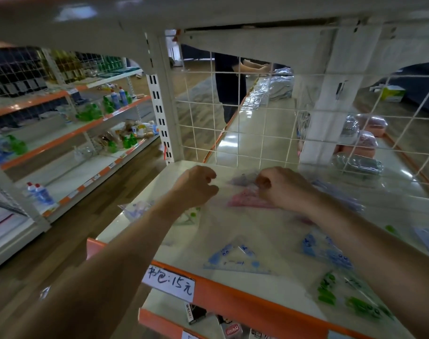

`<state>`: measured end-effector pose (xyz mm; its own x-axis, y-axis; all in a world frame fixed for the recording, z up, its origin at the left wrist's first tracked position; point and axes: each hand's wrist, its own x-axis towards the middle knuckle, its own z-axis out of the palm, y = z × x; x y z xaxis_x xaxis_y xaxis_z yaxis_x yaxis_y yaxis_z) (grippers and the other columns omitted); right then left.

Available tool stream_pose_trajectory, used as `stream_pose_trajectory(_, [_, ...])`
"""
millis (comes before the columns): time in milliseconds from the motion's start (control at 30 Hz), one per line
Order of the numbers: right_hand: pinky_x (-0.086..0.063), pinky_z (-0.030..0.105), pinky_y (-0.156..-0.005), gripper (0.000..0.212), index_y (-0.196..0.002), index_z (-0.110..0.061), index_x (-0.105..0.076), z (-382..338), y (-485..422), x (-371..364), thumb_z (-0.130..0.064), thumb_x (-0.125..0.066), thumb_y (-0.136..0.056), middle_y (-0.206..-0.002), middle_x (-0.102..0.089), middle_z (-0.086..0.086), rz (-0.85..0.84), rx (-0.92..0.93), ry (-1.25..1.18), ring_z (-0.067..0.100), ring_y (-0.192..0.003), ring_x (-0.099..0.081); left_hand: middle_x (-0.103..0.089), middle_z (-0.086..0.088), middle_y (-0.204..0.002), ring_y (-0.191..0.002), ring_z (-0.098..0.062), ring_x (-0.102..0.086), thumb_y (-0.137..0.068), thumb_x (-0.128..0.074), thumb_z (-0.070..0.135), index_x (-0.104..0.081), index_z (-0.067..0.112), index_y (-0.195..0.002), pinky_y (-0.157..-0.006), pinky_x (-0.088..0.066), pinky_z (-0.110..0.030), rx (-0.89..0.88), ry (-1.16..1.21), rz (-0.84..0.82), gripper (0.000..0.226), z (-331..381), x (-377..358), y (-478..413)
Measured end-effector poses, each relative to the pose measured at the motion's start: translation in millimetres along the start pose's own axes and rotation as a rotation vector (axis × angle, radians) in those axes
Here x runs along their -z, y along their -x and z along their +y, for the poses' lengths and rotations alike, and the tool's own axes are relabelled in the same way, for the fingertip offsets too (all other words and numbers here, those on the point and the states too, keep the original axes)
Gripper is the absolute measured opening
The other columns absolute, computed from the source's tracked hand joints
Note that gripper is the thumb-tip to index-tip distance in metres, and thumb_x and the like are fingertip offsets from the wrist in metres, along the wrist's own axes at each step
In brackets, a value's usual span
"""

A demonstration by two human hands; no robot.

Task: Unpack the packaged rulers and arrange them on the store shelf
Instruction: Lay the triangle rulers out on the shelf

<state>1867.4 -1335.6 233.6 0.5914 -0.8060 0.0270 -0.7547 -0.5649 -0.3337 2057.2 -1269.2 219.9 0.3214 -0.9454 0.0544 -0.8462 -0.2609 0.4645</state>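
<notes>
Partway: left hand (pixel 196 188) and right hand (pixel 283 189) pinch the pink ruler packet (pixel 245 200) with curled fingers; blue ruler (pixel 235 261) lies unpacked at six o'clock.

The left hand (pixel 196 188) and right hand (pixel 285 188) are bare, and the left forearm (pixel 120 255) and right forearm (pixel 379 243) are uncovered throughout.

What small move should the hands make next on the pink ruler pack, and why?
Probably pull the clear wrap apart to free the pink ruler: the left hand and right hand both seem to pinch the wrap above the shelf, and the ruler looks still sealed inside.
</notes>
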Motion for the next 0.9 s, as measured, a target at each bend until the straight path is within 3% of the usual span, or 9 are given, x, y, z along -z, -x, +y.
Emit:
stream_pose_trajectory(233, [-0.040,0.027,-0.082,0.028,-0.113,-0.023,-0.061,-55,-29,-23,-0.033,-0.057,-0.087,-0.119,-0.060,-0.001,-0.042,0.128,-0.040,0.017,-0.107,-0.055,-0.064,-0.005,-0.119,-0.092,-0.012,-0.055,-0.087,-0.060,0.007,-0.060,0.010,-0.122,-0.087,-0.046,-0.027,0.150,0.013,0.025,0.035,-59,45,14])
stream_pose_trajectory(367, [-0.044,0.034,-0.088,0.052,-0.123,-0.015,-0.057,-88,-45,-47,-0.051,-0.058,-0.085,-0.126,-0.057,0.008,-0.105,0.164,0.066,0.026,-0.113,-0.054,-0.064,-0.004,-0.119,-0.094,-0.012,-0.056,-0.088,-0.061,0.008,-0.060,0.011,-0.123,-0.086,-0.043,-0.024,0.159,0.026,0.016,0.036,-68,50,27])
stream_pose_trajectory(533, [-0.037,0.035,-0.088,0.059,-0.126,-0.014,-0.052,-113,-60,-62,-0.056,-0.057,-0.085,-0.128,-0.054,0.009,-0.129,0.099,0.221,0.029,-0.117,-0.051,-0.065,-0.003,-0.120,-0.105,-0.017,-0.060,-0.088,-0.061,0.013,-0.065,0.014,-0.119,-0.096,-0.045,-0.029,0.231,0.001,0.008,0.031,-80,54,31])
stream_pose_trajectory(733, [-0.036,0.030,-0.077,0.050,-0.117,-0.012,-0.053,-120,-69,-57,-0.042,-0.068,-0.080,-0.119,-0.057,0.008,-0.212,0.067,0.166,0.028,-0.108,-0.055,-0.065,-0.003,-0.119,-0.104,-0.017,-0.061,-0.087,-0.061,0.012,-0.065,0.014,-0.119,-0.098,-0.047,-0.032,0.233,0.062,-0.018,0.032,-83,44,23])
stream_pose_trajectory(900, [-0.042,0.034,-0.085,0.062,-0.123,-0.012,-0.051,-121,-75,-58,-0.049,-0.069,-0.077,-0.123,-0.054,0.010,-0.273,0.034,0.189,0.030,-0.111,-0.053,-0.064,-0.001,-0.120,-0.104,-0.016,-0.060,-0.087,-0.060,0.016,-0.063,0.015,-0.120,-0.096,-0.047,-0.030,0.233,0.068,-0.075,0.034,-84,37,17])
